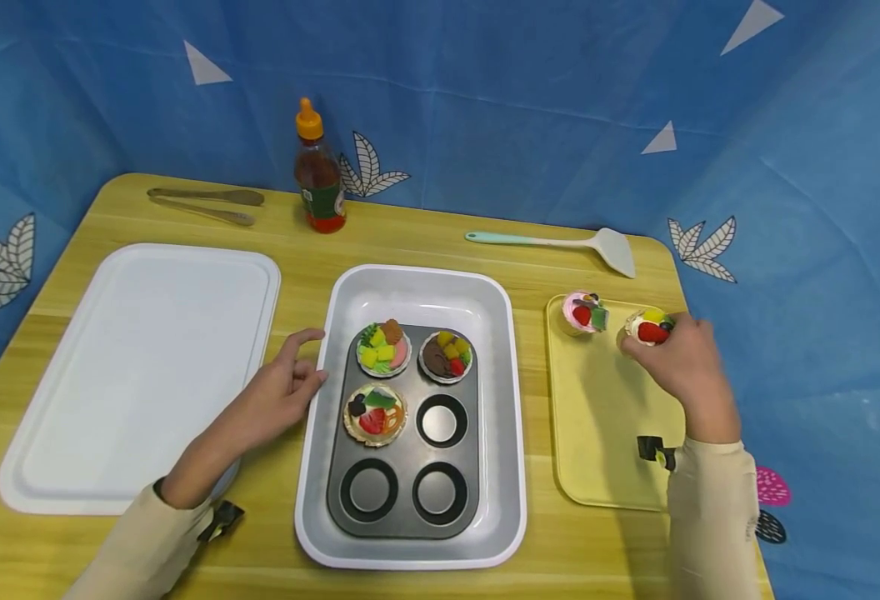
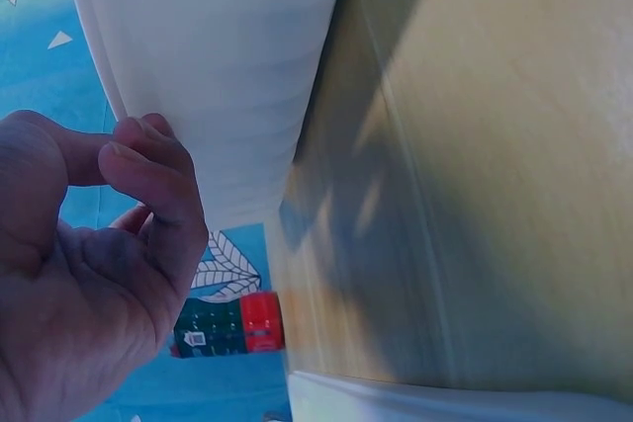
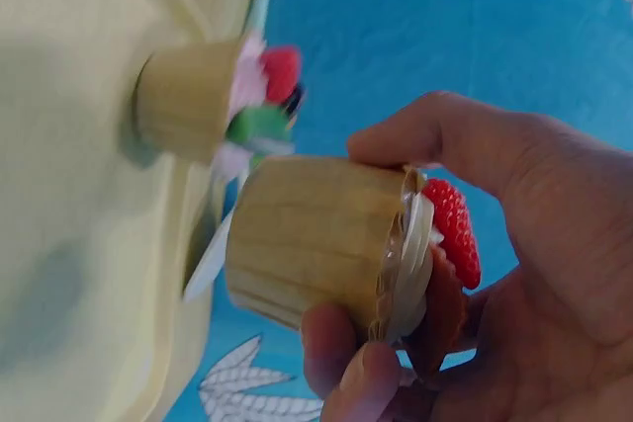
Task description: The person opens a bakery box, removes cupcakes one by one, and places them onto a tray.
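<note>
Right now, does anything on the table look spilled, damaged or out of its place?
No, nothing stands out; I see no spill or damage. Three cupcakes sit in the muffin tin, a pink-topped cupcake stands on the yellow tray, the sauce bottle is upright, and the right hand holds another cupcake.

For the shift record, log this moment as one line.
Right hand: holds cupcake | left hand: empty, beside pan | tin: three filled, three empty | tray: other cupcake

No legible txt; btl label (image 1: 323, 202) too small.
</note>
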Demonstrator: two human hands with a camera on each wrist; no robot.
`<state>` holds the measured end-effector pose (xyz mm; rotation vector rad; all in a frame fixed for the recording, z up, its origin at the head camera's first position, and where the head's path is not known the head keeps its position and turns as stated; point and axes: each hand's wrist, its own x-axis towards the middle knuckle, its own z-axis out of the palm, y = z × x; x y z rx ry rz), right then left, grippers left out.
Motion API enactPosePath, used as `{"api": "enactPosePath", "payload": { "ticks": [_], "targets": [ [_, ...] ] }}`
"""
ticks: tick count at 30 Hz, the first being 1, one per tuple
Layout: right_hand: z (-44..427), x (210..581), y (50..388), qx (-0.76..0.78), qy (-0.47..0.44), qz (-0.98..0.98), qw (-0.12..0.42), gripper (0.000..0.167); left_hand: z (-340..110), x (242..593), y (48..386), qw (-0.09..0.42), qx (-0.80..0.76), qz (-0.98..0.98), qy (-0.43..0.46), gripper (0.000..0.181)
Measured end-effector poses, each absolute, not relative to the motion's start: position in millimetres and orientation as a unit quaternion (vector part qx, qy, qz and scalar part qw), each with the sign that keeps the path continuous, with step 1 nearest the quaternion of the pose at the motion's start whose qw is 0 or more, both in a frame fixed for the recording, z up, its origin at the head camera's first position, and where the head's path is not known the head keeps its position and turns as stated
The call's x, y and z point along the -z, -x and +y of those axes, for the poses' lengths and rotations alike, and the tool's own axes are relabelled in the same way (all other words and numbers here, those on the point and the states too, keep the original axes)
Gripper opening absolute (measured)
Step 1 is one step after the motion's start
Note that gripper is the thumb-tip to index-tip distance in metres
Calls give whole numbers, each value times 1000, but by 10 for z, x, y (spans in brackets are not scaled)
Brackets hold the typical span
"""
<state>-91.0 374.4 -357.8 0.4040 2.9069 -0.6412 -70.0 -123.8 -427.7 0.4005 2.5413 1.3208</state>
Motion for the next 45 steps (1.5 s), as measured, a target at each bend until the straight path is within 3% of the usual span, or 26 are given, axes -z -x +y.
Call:
{"api": "enactPosePath", "payload": {
  "ticks": [21, 45],
  "targets": [
    [4046, 3910, 1244, 209, -153, 959, 112, 71, -1261, 4287, 648, 132, -460, 868, -130, 53],
    [4215, 4075, 1376, 211, -183, 954, 107, 79, -1241, 4301, 703, 119, -459, 869, -137, 52]
  ]
}}
